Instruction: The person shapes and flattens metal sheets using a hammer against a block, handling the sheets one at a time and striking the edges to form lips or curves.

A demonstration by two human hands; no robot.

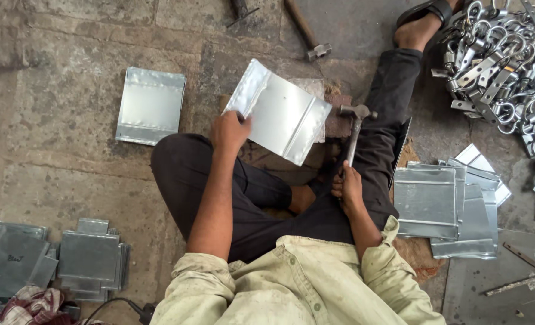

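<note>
I sit cross-legged on a stone floor. My left hand [230, 130] grips the near edge of a shiny sheet-metal panel [282, 111] with folded ridges, holding it tilted over a worn block [338, 123]. My right hand [347, 188] is closed around the handle of a small hammer [354, 123], whose head points up beside the panel's right edge, not touching it.
A finished panel [151, 105] lies on the floor at the left. Stacks of metal sheets sit at the right [445, 207] and lower left [90, 259]. A heap of metal ring fittings [505, 57] fills the top right. A second hammer [306, 33] lies at the top.
</note>
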